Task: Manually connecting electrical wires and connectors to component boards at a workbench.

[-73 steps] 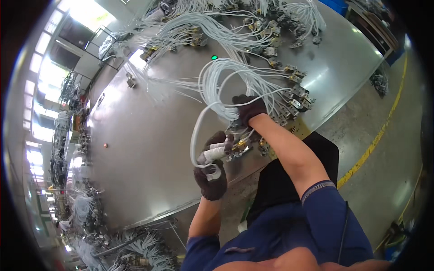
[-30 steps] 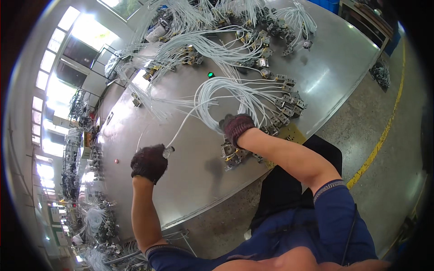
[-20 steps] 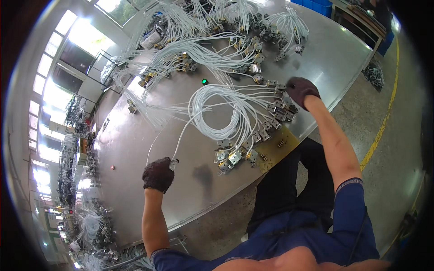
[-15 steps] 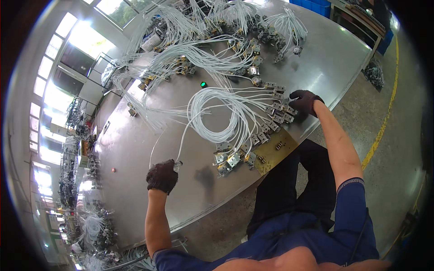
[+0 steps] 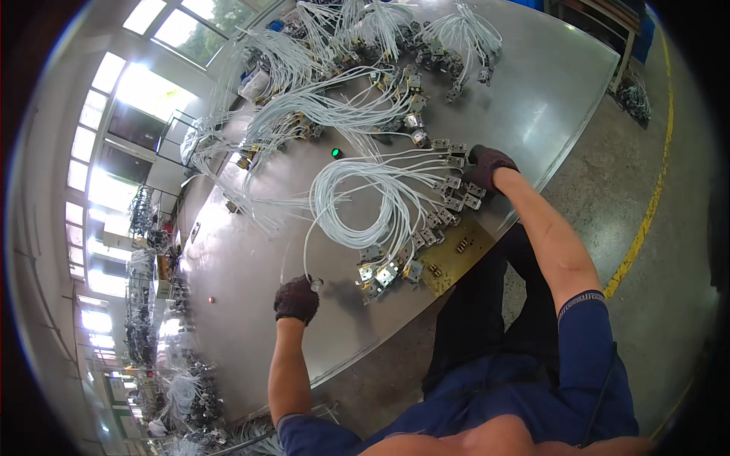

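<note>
My left hand (image 5: 297, 299), in a dark knitted glove, is closed on the end of a white cable, near the table's front edge. A small shiny clear or metallic piece (image 5: 315, 283) pokes out beside the fingers. The cable runs up into a large coil of white cables (image 5: 318, 204) lying on the table. From the coil, the cables fan out rightward to several small metal box-shaped parts (image 5: 453, 202). My right hand (image 5: 490, 168), gloved alike, has its fingers curled at the outer end of this row, apparently around one part, which the glove mostly hides.
A brass-coloured plate (image 5: 464, 254) with small pins lies at the near table edge. Bundles of white cables with metal ends (image 5: 327, 106) cover the far side. A small green-topped object (image 5: 336, 153) sits behind the coil. Another cable bundle (image 5: 633, 99) lies on the floor, right.
My left hand has moved right and slightly nearer with the cable end, slackening the cable. My right hand has shifted left onto the row of metal parts. The view has turned slightly.
</note>
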`<state>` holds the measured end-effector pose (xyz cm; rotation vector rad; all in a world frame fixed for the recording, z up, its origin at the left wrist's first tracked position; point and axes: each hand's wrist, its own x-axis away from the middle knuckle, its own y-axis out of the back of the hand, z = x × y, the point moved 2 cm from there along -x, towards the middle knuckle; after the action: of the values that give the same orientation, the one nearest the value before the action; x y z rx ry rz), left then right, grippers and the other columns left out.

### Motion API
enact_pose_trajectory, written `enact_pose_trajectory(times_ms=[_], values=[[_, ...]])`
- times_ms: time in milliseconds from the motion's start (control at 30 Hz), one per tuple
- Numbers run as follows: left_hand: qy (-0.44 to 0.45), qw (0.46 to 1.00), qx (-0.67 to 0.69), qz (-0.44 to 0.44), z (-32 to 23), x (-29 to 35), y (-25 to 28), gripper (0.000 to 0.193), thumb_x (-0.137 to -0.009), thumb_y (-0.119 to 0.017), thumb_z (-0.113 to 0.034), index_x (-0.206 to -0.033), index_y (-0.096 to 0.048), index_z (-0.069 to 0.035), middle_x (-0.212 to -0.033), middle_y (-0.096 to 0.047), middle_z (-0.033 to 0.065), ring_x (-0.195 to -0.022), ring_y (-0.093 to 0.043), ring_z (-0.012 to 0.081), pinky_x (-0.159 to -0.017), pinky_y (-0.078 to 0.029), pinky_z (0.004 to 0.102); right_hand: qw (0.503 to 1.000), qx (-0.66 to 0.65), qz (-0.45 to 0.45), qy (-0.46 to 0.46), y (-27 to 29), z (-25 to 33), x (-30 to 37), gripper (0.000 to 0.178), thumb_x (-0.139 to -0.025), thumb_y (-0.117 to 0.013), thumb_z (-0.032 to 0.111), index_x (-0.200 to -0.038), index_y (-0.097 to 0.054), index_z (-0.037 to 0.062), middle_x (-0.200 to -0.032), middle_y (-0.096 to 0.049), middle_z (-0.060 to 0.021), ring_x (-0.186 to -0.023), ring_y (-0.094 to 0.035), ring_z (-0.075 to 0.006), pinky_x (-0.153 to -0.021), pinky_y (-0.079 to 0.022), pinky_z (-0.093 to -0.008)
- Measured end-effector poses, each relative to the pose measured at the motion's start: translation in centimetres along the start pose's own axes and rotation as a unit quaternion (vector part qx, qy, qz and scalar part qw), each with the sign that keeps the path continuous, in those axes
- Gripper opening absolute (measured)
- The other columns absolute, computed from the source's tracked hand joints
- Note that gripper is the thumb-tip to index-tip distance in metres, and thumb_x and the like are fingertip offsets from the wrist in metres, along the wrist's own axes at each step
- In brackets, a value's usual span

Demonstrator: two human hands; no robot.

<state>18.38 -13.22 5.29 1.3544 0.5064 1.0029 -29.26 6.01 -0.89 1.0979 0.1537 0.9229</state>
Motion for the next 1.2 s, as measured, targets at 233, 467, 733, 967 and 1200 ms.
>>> enact_pose_trajectory(times_ms=[233, 467, 733, 967, 1200], values=[[0.015, 0.991, 0.049, -0.123, -2.0, 1.1, -0.7, 0.044, -0.09, -0.068, -0.036, -0.128, -0.066, -0.014, -0.113, -0.069, 0.0214, -0.108, -0.065, 0.0408, -0.094, -0.05, 0.0524, 0.988, 0.121, -0.083, -0.047, -0.6, -0.5, -1.3, 0.055, -0.077, -0.077, 0.033, -0.124, -0.062, 0.0085, -0.126, -0.065, -0.0212, -0.118, -0.065, -0.0364, -0.098, -0.054, -0.0468], [-0.131, 0.932, 0.032, -0.337, -9.0, 4.9, 2.4, 0.069, -0.082, -0.077, -0.025, -0.145, -0.053, -0.011, -0.134, -0.057, 0.0278, -0.125, -0.053, 0.0476, -0.104, -0.043, 0.0548, 0.978, 0.143, -0.124, -0.085, 2.5, -7.0, 1.0, 0.04, -0.09, -0.062, 0.032, -0.126, -0.06, 0.0142, -0.13, -0.06, -0.0209, -0.119, -0.063, -0.0396, -0.096, -0.054, -0.0493], [-0.243, 0.896, 0.085, -0.362, -18.8, 6.4, 3.2, 0.068, -0.083, -0.076, -0.036, -0.142, -0.055, -0.013, -0.145, -0.046, 0.0274, -0.136, -0.041, 0.0508, -0.11, -0.036, 0.06, 0.973, 0.129, -0.18, -0.062, 1.7, -11.3, 8.9, 0.042, -0.094, -0.057, 0.038, -0.128, -0.054, 0.0148, -0.125, -0.063, -0.0191, -0.115, -0.064, -0.04, -0.095, -0.053, -0.0509], [-0.332, 0.897, 0.145, -0.251, -29.1, 3.4, 2.6, 0.072, -0.079, -0.079, -0.033, -0.144, -0.053, -0.015, -0.146, -0.047, 0.0279, -0.133, -0.044, 0.0514, -0.111, -0.038, 0.0577, 0.989, 0.013, -0.138, -0.059, 0.0, -12.0, 9.5, 0.045, -0.093, -0.058, 0.039, -0.129, -0.049, 0.0133, -0.119, -0.068, -0.0206, -0.112, -0.065, -0.0418, -0.092, -0.052, -0.0525], [-0.331, 0.908, 0.101, -0.234, -27.7, 0.1, -1.7, 0.049, -0.088, -0.068, -0.022, -0.136, -0.061, -0.017, -0.145, -0.054, 0.0202, -0.129, -0.049, 0.0482, -0.108, -0.041, 0.0537, 0.968, -0.004, -0.208, -0.143, -0.8, -21.9, 11.6, 0.046, -0.094, -0.06, 0.04, -0.131, -0.052, 0.0141, -0.122, -0.068, -0.0197, -0.114, -0.064, -0.0417, -0.095, -0.051, -0.0497]])
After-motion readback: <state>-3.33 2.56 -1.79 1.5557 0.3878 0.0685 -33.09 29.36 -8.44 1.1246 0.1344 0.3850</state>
